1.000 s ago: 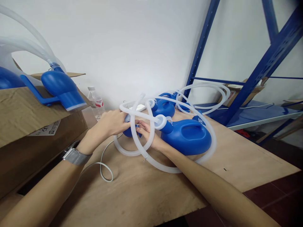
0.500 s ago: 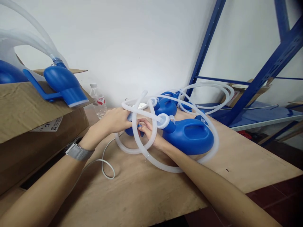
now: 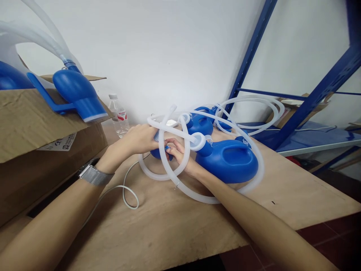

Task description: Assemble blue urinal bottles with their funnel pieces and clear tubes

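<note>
My left hand [image 3: 142, 140] is closed around a rounded blue plastic piece [image 3: 156, 152], which is mostly hidden by the fingers. My right hand [image 3: 178, 153] reaches in from the right, its fingers bunched at the same piece, pinching a small blue part [image 3: 168, 148]. A clear ribbed hose [image 3: 164, 158] loops in front of both hands. Beside my right wrist lies a blue handled bottle [image 3: 225, 162], its neck fitted with a white ring cap [image 3: 198, 142] that the hose enters. Behind it rests a second blue handled bottle [image 3: 201, 126].
An open cardboard box [image 3: 50, 116] stands at left, with a blue funnel-shaped piece [image 3: 75, 84] and hoses on top. Against the wall is a water bottle [image 3: 120, 116]. A white cable [image 3: 124, 192] curls over the wooden table [image 3: 158, 229]. Blue metal shelving [image 3: 316, 135] stands at right.
The camera view has shifted a little. Both hands keep their hold on the blue piece, with only slight finger movement at the right hand.
</note>
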Tool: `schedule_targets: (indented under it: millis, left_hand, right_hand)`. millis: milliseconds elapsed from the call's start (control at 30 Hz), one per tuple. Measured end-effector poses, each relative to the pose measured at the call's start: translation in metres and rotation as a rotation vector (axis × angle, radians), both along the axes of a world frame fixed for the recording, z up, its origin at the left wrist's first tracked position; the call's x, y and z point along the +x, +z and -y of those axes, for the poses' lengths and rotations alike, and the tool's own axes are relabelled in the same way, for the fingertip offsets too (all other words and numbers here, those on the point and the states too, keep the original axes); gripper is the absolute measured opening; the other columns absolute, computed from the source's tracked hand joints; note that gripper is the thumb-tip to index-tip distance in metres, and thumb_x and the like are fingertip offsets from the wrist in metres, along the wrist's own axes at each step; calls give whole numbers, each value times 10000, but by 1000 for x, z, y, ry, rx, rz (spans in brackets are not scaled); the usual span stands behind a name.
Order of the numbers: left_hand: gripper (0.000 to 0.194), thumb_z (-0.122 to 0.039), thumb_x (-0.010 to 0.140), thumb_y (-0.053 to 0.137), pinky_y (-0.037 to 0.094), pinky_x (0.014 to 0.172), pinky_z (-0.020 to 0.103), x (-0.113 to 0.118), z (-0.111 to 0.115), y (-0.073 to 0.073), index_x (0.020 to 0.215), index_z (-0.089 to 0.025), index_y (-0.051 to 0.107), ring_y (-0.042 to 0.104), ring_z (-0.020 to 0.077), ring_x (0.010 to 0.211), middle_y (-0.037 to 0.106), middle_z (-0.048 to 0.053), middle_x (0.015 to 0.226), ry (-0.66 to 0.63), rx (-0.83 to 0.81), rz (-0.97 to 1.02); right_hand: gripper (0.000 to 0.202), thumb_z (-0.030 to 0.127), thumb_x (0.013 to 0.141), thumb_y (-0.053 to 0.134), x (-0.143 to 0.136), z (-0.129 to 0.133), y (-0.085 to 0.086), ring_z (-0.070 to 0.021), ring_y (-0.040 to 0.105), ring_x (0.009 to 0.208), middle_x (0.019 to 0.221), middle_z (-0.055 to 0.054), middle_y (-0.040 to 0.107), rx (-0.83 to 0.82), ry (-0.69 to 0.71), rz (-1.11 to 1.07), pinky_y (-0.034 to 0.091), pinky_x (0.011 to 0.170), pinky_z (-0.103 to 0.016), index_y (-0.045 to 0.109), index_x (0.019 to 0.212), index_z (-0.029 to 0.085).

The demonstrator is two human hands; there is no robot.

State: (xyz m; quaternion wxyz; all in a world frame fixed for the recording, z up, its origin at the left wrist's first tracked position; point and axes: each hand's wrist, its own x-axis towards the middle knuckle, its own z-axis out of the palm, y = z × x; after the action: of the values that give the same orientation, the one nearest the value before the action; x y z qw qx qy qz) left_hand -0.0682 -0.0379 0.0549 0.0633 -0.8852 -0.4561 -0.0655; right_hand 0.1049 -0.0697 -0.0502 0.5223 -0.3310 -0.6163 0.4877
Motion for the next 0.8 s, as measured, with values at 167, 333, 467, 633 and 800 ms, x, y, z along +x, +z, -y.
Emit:
schedule_targets:
  millis: [167, 333, 467, 633, 800]
  left_hand:
    - [743, -790, 924, 399, 566, 817, 462, 0, 3, 2, 1332, -216, 635, 725, 432, 1076, 751, 184, 1206, -16, -9, -1]
    - [732, -782, 911, 418, 560, 812, 467, 2, 5, 2, 1273, -196, 665, 724, 426, 1048, 750, 199, 1197, 8, -4, 6]
    - [736, -779, 906, 419, 546, 835, 453, -1, 2, 3, 1324, -211, 633, 711, 412, 1063, 734, 184, 1241, 32, -38, 20]
    - [754, -760, 835, 536, 531, 839, 369, -29, -19, 8, 1298, -177, 652, 709, 329, 994, 751, 142, 1190, -33, -240, 152]
    - [749, -709, 730, 654, 558, 807, 334, -74, -39, 16, 1305, -229, 651, 711, 293, 1007, 750, 91, 1169, 70, -435, 270]
  right_hand:
    - [250, 313, 852, 559, 0, -2, -3, -180, 503, 649, 653, 62, 554, 21, 14, -11, 412, 694, -352, 501, 1089, 257]
    - [394, 253, 868, 539, 1, -2, -2, -176, 519, 656, 640, 79, 546, 23, 6, -29, 416, 704, -345, 481, 1257, 250]
    - [330, 266, 903, 576, 2, 2, 2, -189, 597, 724, 685, 60, 592, 5, -13, -28, 484, 800, -376, 522, 1226, 238]
    - [408, 348, 861, 742, 4, 5, 6, -230, 673, 1041, 1005, -19, 711, -91, -76, 10, 476, 1059, -454, 587, 1225, 250]
    - [244, 402, 923, 693, 10, 6, 5, -232, 677, 1035, 1073, -63, 700, -224, -122, 28, 527, 990, -428, 662, 1101, 239]
